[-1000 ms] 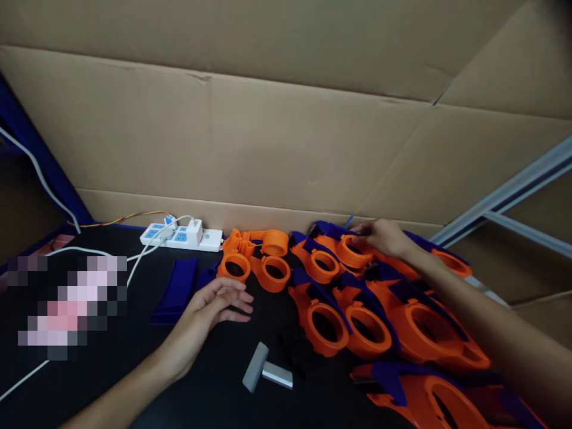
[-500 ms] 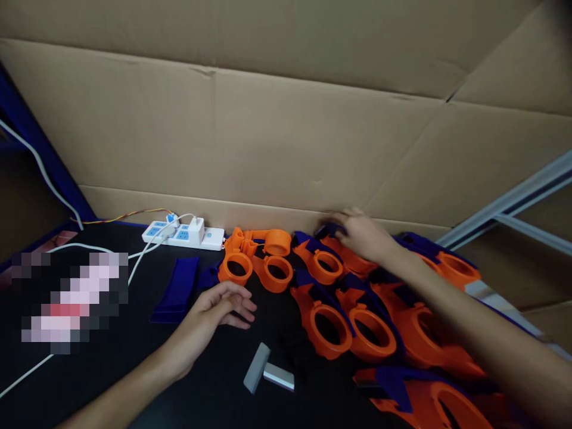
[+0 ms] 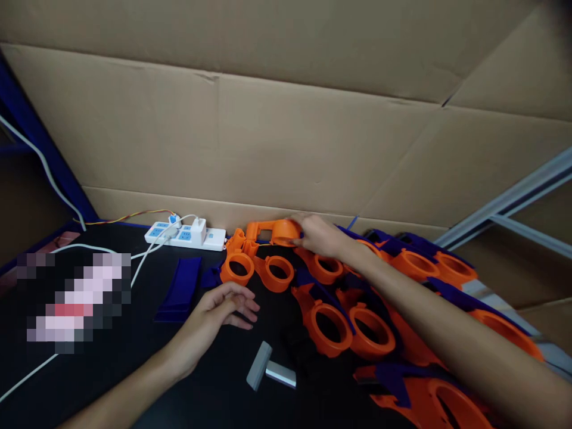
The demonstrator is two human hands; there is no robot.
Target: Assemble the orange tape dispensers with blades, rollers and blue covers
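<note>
My right hand (image 3: pixel 319 234) reaches to the back edge of the table, its fingers closed on the ring end of an orange plastic tape dispenser part (image 3: pixel 283 232). That part is slightly raised against the cardboard, above other orange ringed parts (image 3: pixel 277 274). My left hand (image 3: pixel 227 304) hovers over the black table with its fingers loosely curled and apart, holding nothing. It is nearest to another orange ringed part (image 3: pixel 237 268) and a flat blue piece (image 3: pixel 179 289). Two small grey bars (image 3: pixel 270 368) lie in front of it.
Several orange and blue tape dispensers (image 3: pixel 328 328) cover the right side under my right forearm. A white power strip (image 3: pixel 185 236) with plugs and cables stands at the back left. A cardboard wall (image 3: pixel 290 137) closes off the back; a metal frame bar (image 3: pixel 513 193) runs at right.
My right hand has moved left from the blue and orange dispensers and taken hold of the orange part by the wall, lifting it slightly. My left hand has barely moved.
</note>
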